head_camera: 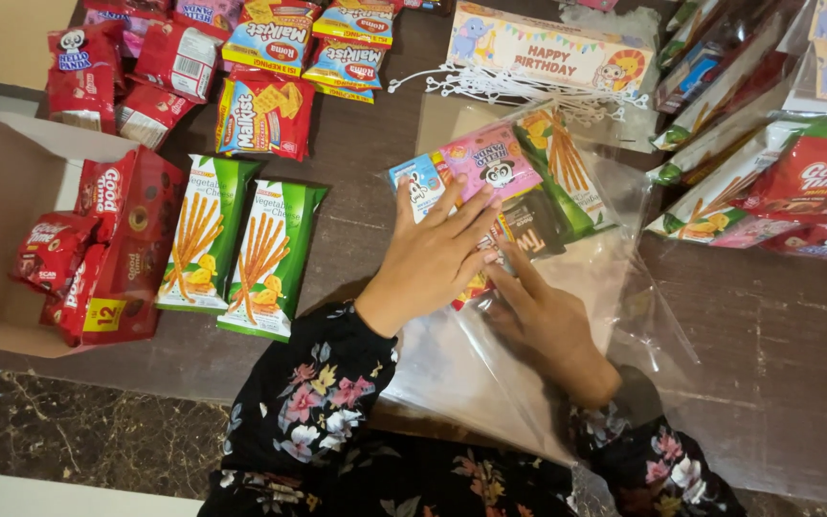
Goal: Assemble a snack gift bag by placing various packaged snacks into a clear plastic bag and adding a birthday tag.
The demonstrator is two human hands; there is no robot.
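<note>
A clear plastic bag [614,287] lies on the dark table and holds several snack packs: a pink packet [490,158], a green biscuit-stick packet [557,168] and a dark bar [528,225]. My left hand [433,254] lies flat on top of the bag, fingers spread, pressing the snacks. My right hand [543,321] is slipped inside the bag's mouth, fingers reaching toward the packs. Both arms wear dark floral sleeves.
Two green stick-snack packets [241,249] lie to the left, beside an open red carton [122,258] in a cardboard box [2,191]. Red and yellow snack packs [265,110] fill the far left. A party box [547,48] and filled bags [768,182] stand right.
</note>
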